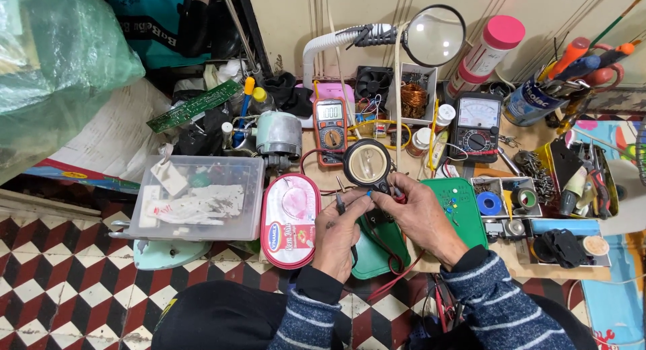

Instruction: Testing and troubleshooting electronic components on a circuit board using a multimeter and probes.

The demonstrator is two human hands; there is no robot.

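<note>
2 hands at centre: left hand (342,230) fingers pinched on a black probe (340,203), right hand (418,217) fingers clamped on a red probe (399,196), both tips at a round black part (367,164) just above the hands, over a green board (459,208). 2 meters behind: orange digital meter (330,129) & black analog meter (476,126). 1 magnifier (436,35), 1 oval tin (290,220), 1 clear box (199,196), 1 pink-cap bottle (487,52), 1 blue tape roll (489,203). Table (521,264) low, wooden, v. cluttered; floor (60,283) red/black/white check tiles; wall (296,13) beige behind
</note>
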